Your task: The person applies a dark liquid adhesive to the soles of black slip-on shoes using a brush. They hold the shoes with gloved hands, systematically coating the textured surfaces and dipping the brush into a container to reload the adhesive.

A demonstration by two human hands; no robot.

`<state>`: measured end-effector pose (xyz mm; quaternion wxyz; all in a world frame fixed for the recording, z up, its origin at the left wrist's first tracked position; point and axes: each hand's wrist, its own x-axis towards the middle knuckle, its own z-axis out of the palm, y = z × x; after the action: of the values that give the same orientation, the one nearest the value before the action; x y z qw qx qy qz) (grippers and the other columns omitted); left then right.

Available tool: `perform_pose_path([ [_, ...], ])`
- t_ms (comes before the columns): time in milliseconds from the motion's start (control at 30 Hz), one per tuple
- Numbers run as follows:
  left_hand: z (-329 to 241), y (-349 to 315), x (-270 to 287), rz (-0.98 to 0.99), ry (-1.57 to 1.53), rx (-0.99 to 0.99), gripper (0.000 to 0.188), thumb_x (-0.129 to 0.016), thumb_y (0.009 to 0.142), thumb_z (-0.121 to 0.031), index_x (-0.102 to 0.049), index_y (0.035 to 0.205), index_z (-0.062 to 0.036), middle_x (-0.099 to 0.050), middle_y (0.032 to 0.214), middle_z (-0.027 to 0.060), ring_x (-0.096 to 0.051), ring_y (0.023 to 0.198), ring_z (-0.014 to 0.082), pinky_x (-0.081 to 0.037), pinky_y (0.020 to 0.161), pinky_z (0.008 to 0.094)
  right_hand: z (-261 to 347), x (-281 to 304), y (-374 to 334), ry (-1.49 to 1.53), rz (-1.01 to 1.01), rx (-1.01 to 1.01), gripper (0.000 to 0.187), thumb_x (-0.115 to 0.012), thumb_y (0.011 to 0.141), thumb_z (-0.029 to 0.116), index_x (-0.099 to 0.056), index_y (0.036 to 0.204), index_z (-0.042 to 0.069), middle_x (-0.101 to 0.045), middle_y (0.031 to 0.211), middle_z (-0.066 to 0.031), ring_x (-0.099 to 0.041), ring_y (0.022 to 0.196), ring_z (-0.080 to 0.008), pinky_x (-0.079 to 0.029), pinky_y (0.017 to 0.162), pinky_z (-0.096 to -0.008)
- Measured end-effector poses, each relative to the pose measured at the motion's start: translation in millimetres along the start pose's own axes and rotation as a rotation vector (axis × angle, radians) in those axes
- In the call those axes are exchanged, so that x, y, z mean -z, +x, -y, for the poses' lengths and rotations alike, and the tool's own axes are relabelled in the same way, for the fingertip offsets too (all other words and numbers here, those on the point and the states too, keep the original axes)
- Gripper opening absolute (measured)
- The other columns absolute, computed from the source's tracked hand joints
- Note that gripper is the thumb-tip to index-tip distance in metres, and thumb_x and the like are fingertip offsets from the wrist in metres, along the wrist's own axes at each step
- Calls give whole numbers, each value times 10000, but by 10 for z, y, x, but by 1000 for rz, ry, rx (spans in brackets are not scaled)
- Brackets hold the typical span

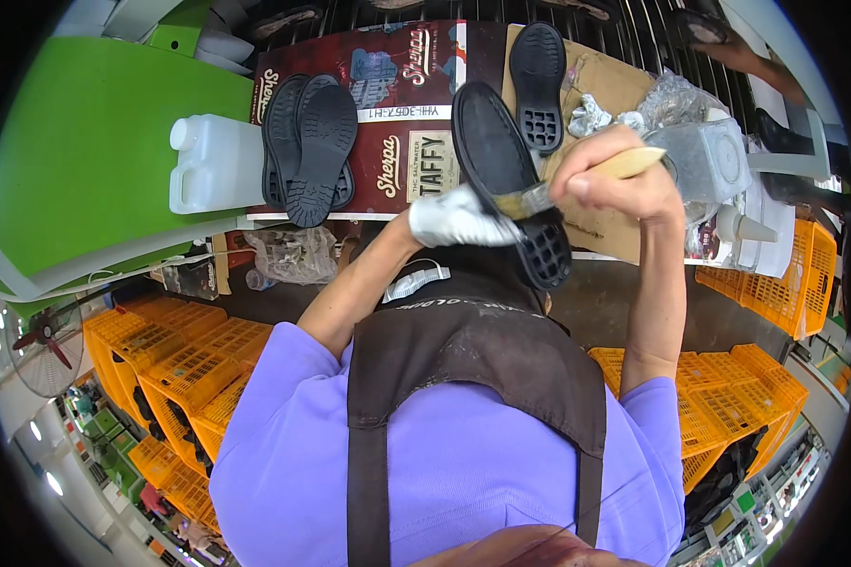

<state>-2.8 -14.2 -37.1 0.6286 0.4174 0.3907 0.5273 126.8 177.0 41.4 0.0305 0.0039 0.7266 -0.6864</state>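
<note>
My left hand [456, 219], in a white glove, grips a long black shoe sole [487, 132] by its side edge, and the sole slants away from me over the table's front edge. The heel end shows a grid of square hollows. My right hand [624, 184] is bare and closed around the pale wooden handle of a paintbrush [641, 163]. The brush's bristles touch the sole near its middle, close to the gloved fingers. Just beyond lies another black sole [537, 76], grid-heeled. To the left rests a pile of several black soles [321, 142], overlapping.
A white plastic jug [222, 165] stands at the left beside a green panel [113, 151]. On the right are a cloudy plastic container [714, 156], crumpled plastic [676, 99] and a nozzle bottle [752, 229]. Printed cardboard [373, 156] covers the table. Orange crates [175, 359] flank me.
</note>
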Motion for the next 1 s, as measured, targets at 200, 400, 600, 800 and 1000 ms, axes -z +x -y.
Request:
perform_pose_path([
  [200, 122, -134, 71, -174, -692, 1, 628, -257, 918, -494, -388, 1255, 20, -541, 1062, 258, -589, 925, 331, -485, 822, 436, -38, -74, -99, -160, -538, 100, 122, -604, 789, 81, -648, 870, 0, -613, 713, -20, -543, 619, -89, -429, 536, -217],
  [400, 136, -121, 72, -176, -890, -96, 623, -229, 932, -494, -402, 1249, 13, -562, 1048, 221, -595, 906, 283, -497, 797, 402, -262, -558, -74, -795, -380, 397, 265, -683, 730, 108, -626, 986, 78, -549, 756, -62, -581, 660, -207, -481, 582, -322],
  [600, 147, -123, 54, -350, -875, -35, 603, -242, 940, -470, -403, 1253, 20, -553, 1099, 208, -594, 920, 283, -504, 807, 374, -189, -612, -133, -339, -189, 293, 150, -651, 768, 112, -661, 888, 23, -617, 739, -83, -585, 622, -170, -475, 562, -285],
  [800, 246, -152, 61, -174, -818, 0, 600, -232, 934, -479, -411, 1244, 3, -557, 1008, 252, -616, 797, 291, -533, 698, 388, -396, -296, -103, -570, -763, 206, 147, -629, 785, 71, -648, 921, 16, -641, 815, -83, -592, 689, -165, -477, 599, -269],
  [1000, 210, -142, 77, -352, -689, -15, 580, -225, 943, -452, -426, 1236, 7, -577, 1013, 217, -610, 830, 267, -510, 742, 357, -51, -631, -192, -425, -414, 293, 125, -630, 764, 27, -654, 886, 26, -621, 741, -86, -572, 634, -170, -457, 563, -287],
])
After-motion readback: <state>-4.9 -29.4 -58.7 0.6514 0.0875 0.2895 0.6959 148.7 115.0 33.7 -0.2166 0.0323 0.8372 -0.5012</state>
